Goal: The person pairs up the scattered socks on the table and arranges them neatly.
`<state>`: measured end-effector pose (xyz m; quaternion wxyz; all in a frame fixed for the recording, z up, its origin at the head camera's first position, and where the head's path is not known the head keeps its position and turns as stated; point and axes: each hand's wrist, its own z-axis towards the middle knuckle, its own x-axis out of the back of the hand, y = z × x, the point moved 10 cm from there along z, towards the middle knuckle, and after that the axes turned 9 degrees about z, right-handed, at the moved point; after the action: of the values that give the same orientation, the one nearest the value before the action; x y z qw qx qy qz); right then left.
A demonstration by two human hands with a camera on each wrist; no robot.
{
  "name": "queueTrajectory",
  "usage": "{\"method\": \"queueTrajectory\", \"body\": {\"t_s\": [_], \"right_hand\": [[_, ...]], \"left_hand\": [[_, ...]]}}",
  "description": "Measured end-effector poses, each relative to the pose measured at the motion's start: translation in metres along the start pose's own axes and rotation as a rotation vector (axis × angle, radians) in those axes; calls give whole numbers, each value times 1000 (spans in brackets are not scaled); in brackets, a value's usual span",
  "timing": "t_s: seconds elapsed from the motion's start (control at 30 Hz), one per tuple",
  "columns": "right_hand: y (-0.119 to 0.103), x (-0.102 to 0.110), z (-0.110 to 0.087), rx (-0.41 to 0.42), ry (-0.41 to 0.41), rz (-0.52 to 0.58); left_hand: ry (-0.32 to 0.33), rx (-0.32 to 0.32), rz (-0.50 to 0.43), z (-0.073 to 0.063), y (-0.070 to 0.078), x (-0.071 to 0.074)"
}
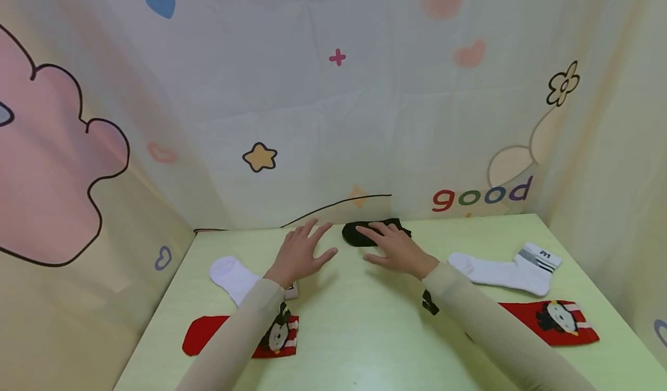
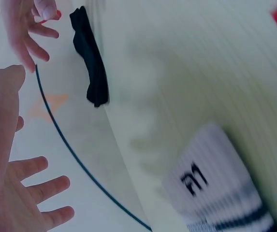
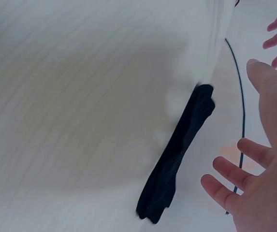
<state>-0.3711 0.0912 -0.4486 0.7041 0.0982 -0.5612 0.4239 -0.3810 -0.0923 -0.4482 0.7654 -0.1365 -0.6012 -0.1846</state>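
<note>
Both hands hover over the table's far half, fingers spread and relaxed, palms facing each other. The left hand (image 1: pixel 301 255) holds nothing; a white sock (image 1: pixel 234 276) lies below its wrist, partly covered by the sleeve. The right hand (image 1: pixel 394 246) is also empty and overlaps a black sock (image 1: pixel 356 234) at the back edge in the head view. In the right wrist view the black sock (image 3: pixel 174 157) lies beside the right hand's fingers, apart from them. The left wrist view shows the white sock's ribbed cuff (image 2: pixel 211 169) with dark stripes.
A second white sock (image 1: pixel 495 269) lies on the right. Red socks with a cartoon figure lie nearer the front, one at the left (image 1: pixel 200 334) and one at the right (image 1: pixel 537 315), each partly under a forearm. A printed curtain (image 1: pixel 323 119) stands behind the table (image 1: pixel 354 344).
</note>
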Motion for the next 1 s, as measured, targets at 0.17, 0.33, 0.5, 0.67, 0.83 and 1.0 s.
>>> {"method": "queueTrajectory", "body": {"t_s": [0.17,0.33,0.5,0.67,0.83,1.0], "right_hand": [[-10,-9,7,-26,-35,30],[-18,-19,12,-51,-73,47],[-29,-26,19,-27,-77,51],[-43,-32,27,5,-79,60],[-53,-39,35,3,-125,63],[-64,-44,46,15,-144,70]], "left_hand": [[26,23,-25,-13,-17,8],[26,62,-51,-26,-36,13],[20,83,-61,-37,-56,17],[9,136,-67,-49,-81,20],[-25,193,-55,-65,-105,18],[-27,234,-23,-81,-127,19]]}}
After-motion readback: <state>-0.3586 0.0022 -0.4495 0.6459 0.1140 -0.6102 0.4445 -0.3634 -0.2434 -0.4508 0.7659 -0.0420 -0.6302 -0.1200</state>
